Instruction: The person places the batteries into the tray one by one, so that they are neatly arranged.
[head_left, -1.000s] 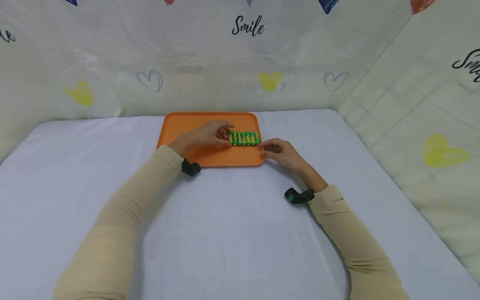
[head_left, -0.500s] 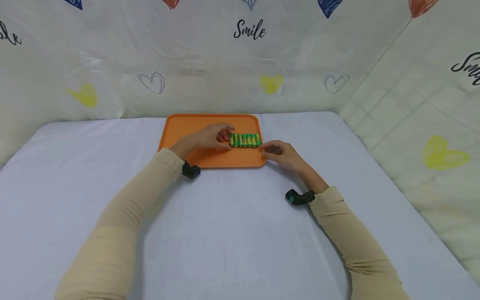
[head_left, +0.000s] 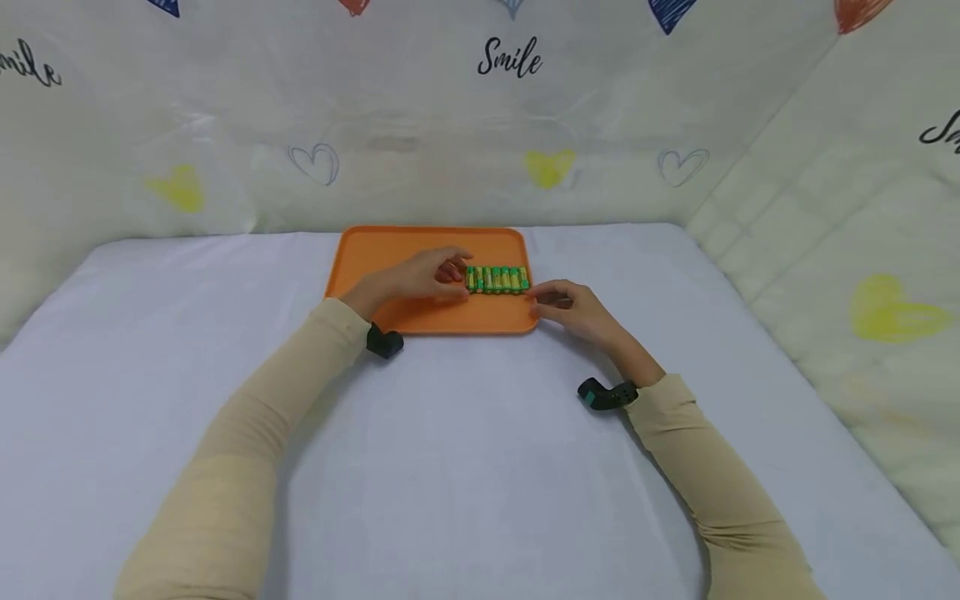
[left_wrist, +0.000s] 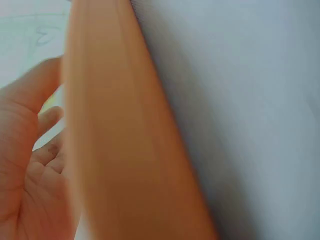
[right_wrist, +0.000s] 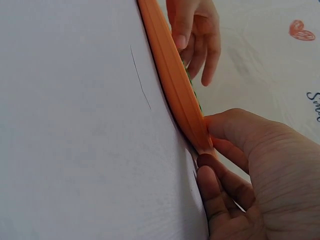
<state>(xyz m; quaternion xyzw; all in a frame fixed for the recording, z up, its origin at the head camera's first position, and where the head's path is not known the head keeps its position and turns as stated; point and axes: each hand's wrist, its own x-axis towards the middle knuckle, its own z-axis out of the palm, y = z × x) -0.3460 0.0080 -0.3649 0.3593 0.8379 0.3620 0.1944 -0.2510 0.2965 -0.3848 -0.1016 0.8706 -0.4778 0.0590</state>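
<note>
Several green-and-yellow batteries lie side by side in a row on an orange tray. My left hand hovers over the tray at the row's left end, fingers bent loosely and thumb apart from them. Whether it touches the end battery cannot be told. At the tray's right edge, my right hand holds the rim. In the right wrist view the thumb of this right hand is on the rim's top and its fingers are against the outer side. The tray's wall fills much of the left wrist view and hides the batteries.
A white cloth covers the table under the tray. Behind it hangs a pale backdrop printed with hearts and lettering, which continues along the right side. Black wrist cameras sit on both sleeves.
The head view has shifted slightly, so the whole scene sits a little further right. Hands, batteries and tray keep nearly the same places relative to each other.
</note>
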